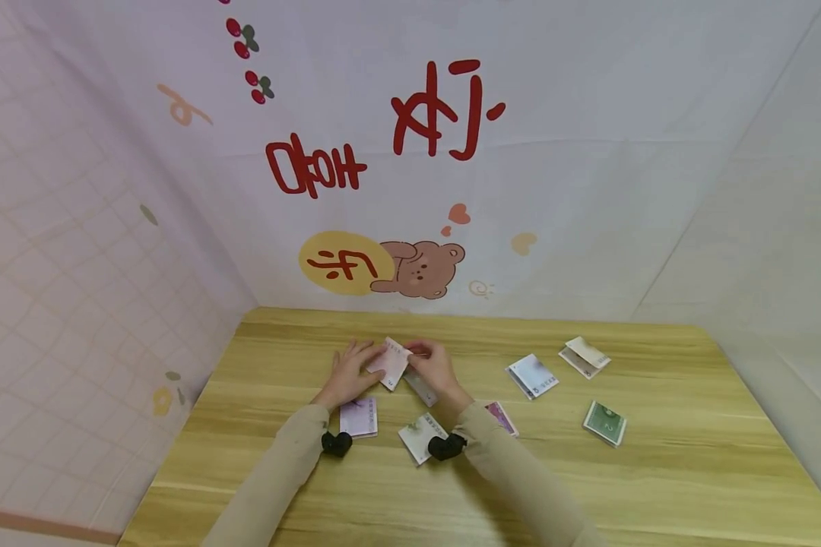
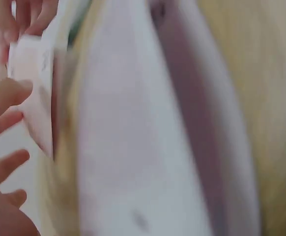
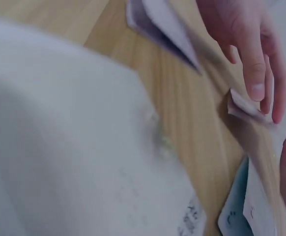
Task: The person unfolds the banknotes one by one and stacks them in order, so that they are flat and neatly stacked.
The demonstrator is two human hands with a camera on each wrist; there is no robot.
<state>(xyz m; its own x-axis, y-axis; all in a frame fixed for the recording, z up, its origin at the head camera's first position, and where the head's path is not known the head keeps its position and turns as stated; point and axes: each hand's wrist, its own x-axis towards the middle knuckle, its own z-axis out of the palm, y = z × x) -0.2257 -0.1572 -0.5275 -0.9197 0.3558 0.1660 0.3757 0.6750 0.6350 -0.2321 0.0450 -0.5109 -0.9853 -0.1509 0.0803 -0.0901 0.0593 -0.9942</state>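
Note:
A pale pink folded card (image 1: 391,363) with small printing lies between the two hands near the back of the table. My left hand (image 1: 351,372) touches its left part, thumb on the face and other fingers spread out. At its right edge, my right hand (image 1: 434,368) pinches the card between thumb and curled fingers. In the left wrist view both hands meet at this pink card (image 2: 35,93). A grey folded card (image 1: 421,389) lies under the right hand. Nearer stand a lilac folded card (image 1: 359,418) by the left wrist and a white-green one (image 1: 420,437) by the right.
A magenta card (image 1: 502,418) shows partly behind the right sleeve. Farther right lie a pale blue folded card (image 1: 534,376), a cream one (image 1: 584,357) and a dark green one (image 1: 605,423). A printed cloth wall (image 1: 554,190) rises behind the wooden table (image 1: 691,425).

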